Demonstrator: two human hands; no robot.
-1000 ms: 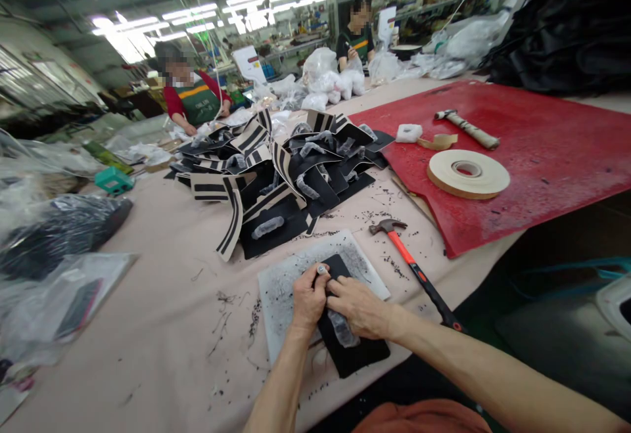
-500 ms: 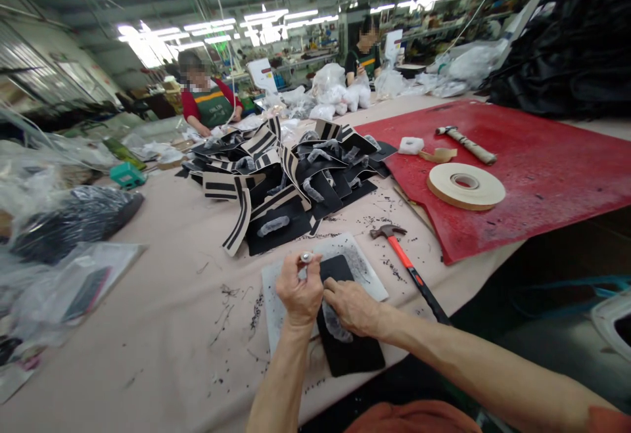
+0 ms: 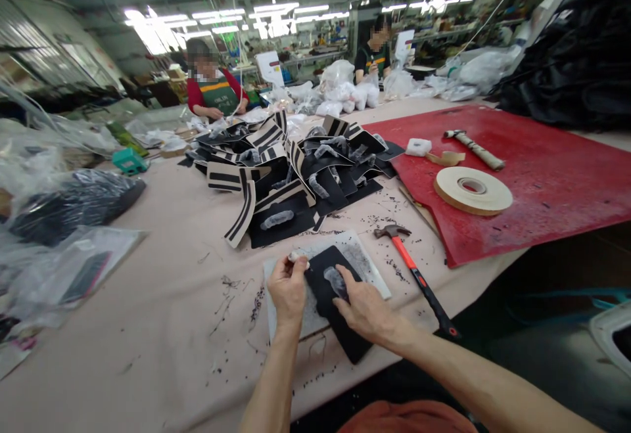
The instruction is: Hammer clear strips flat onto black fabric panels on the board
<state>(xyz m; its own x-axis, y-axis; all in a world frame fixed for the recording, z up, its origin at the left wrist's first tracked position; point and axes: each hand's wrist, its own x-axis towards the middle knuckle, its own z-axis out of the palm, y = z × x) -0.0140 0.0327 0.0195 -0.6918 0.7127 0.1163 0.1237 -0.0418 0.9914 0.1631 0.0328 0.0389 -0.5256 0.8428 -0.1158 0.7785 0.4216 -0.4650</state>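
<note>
My left hand point(image 3: 286, 288) is closed round a short white-wrapped hand punch point(image 3: 298, 259), now tilted, just off the upper left corner of a black panel point(image 3: 348, 334). The panel lies slanted over a pale, black-speckled board point(image 3: 365, 262). A plastic-wrapped handle point(image 3: 335, 282) runs along the panel's middle. My right hand point(image 3: 365, 308) grips there, with thumb and forefinger on either side of the handle; its other fingers are partly hidden. To the right lies a claw hammer point(image 3: 411, 262) with a red and black handle.
Behind the board is a heap of black panels point(image 3: 280, 216) with striped beige strips. A tape roll point(image 3: 473, 190) and a wrapped hammer point(image 3: 476, 149) rest on a red sheet point(image 3: 542, 203). Plastic-wrapped goods point(image 3: 79, 209) lie at left. Two people sit across the table.
The punch has gone from upright to tilted as my left hand moved slightly left. The black panel has turned on the board, and my right hand has shifted its hold along the wrapped handle.
</note>
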